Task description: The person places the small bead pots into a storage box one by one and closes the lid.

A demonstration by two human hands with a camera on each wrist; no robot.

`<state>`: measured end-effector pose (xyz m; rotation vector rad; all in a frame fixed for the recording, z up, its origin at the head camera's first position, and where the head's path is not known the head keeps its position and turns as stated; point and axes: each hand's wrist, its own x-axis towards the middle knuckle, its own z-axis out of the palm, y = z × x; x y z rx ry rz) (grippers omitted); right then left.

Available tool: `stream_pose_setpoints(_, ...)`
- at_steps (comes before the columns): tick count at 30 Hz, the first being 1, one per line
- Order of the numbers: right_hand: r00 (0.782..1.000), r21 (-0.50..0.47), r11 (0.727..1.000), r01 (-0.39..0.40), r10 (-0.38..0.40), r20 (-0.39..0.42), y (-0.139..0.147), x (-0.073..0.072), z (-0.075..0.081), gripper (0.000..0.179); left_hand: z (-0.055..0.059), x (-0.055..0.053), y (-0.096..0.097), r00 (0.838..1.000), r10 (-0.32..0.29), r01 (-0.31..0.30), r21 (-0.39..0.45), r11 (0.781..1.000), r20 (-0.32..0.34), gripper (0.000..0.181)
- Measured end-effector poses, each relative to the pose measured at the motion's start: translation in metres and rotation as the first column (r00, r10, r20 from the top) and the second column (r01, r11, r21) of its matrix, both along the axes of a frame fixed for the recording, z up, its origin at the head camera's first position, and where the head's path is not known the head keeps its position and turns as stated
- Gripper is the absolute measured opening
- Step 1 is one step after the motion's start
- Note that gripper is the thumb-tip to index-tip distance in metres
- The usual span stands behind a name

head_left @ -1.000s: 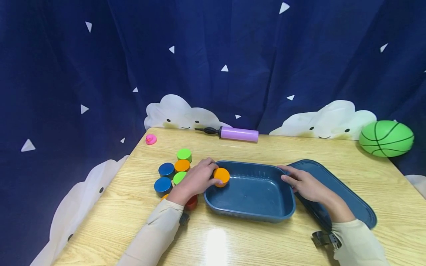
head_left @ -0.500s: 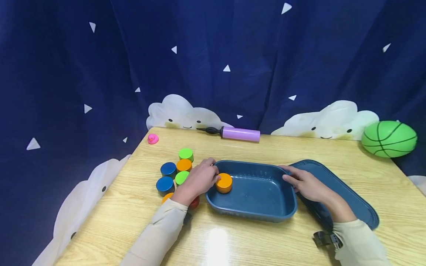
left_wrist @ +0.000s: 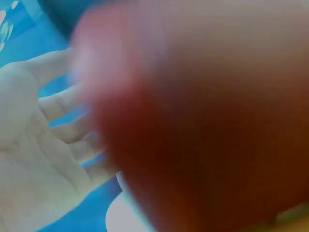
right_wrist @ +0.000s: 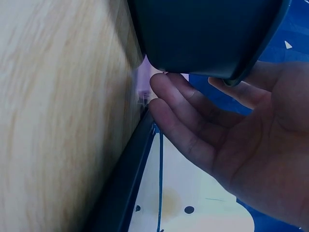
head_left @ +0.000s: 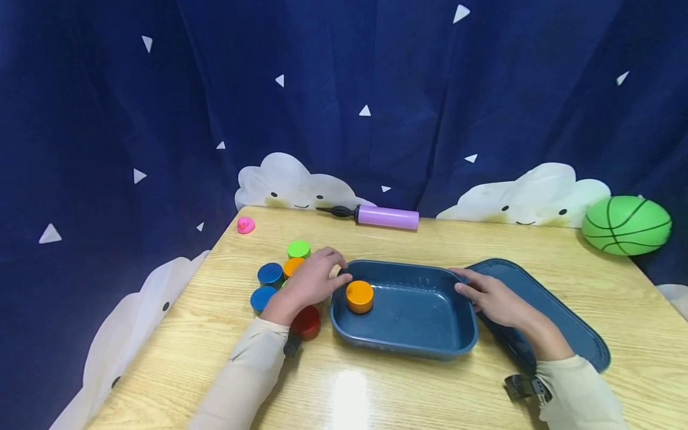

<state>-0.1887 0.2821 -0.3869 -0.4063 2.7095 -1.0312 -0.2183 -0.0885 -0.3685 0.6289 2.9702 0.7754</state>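
My left hand (head_left: 310, 282) is over the left end of a dark blue plastic box (head_left: 403, 349), its fingers extended with nothing held. Inside the box, near its left wall, stands an orange cylinder (head_left: 359, 296). Under and around my left forearm are several more cylinders, among them a red cylinder (head_left: 306, 322), a blue cylinder (head_left: 270, 274) and a green cylinder (head_left: 298, 249); some are partly hidden. A blurred red surface (left_wrist: 193, 121) covers most of the left wrist view. My right hand (head_left: 491, 295) pinches the box's right rim, thumb over the edge and other fingers outside.
A dark blue lid (head_left: 559, 322) lies right of the box, partly under my right arm. At the back are a purple hand pump (head_left: 387, 217) and a pink rubber duck (head_left: 245, 225). Far right sits a green ball (head_left: 626, 226) with black lines.
The orange cylinder, held by my left hand at the box's left wall, has been set down inside and let go. My left hand has drawn back leftward; the right has stayed put.
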Motion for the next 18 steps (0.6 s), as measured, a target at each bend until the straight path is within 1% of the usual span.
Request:
stream_pose_setpoints(3, 1.000, 0.001, 1.000, 0.005, -0.005, 0.001, -0.001, 0.000, 0.001, 0.053, 0.009, -0.006, -0.019, 1.000, 0.023, -0.021, 0.125, 0.992, -0.015, 0.028)
stream_pose_setpoints(5, 1.000, 0.002, 1.000, 0.007, -0.007, 0.001, -0.002, -0.001, 0.001, 0.053, 0.013, -0.009, -0.034, 0.999, 0.044, -0.040, 0.177, 0.983, -0.017, 0.029)
stream_pose_setpoints(7, 1.000, -0.001, 1.000, 0.008, -0.008, 0.006, -0.002, -0.001, 0.001, 0.053, 0.018, -0.011, -0.048, 0.998, 0.065, -0.062, 0.192, 0.979, -0.009, 0.031)
stream_pose_setpoints(9, 1.000, 0.002, 1.000, 0.007, -0.007, 0.004, -0.001, -0.001, 0.001, 0.053, 0.020, -0.013, -0.061, 0.995, 0.094, -0.095, 0.199, 0.975, 0.014, 0.033)
stream_pose_setpoints(11, 1.000, 0.004, 1.000, 0.006, -0.006, 0.003, -0.001, 0.000, 0.000, 0.053, 0.024, -0.013, -0.071, 0.991, 0.125, -0.131, 0.198, 0.971, 0.045, 0.035)
stream_pose_setpoints(13, 1.000, 0.006, 1.000, 0.005, -0.005, 0.000, -0.001, 0.000, 0.000, 0.053, 0.025, -0.014, -0.081, 0.987, 0.149, -0.158, 0.198, 0.967, 0.060, 0.037)
stream_pose_setpoints(15, 1.000, 0.009, 1.000, 0.005, -0.005, -0.002, -0.001, 0.000, -0.001, 0.053, 0.026, -0.015, -0.089, 0.983, 0.171, -0.182, 0.194, 0.964, 0.073, 0.038)
stream_pose_setpoints(18, 1.000, 0.007, 1.000, 0.006, -0.006, -0.001, -0.002, -0.001, -0.001, 0.053, 0.023, -0.017, -0.100, 0.976, 0.197, -0.212, 0.180, 0.961, 0.094, 0.041)
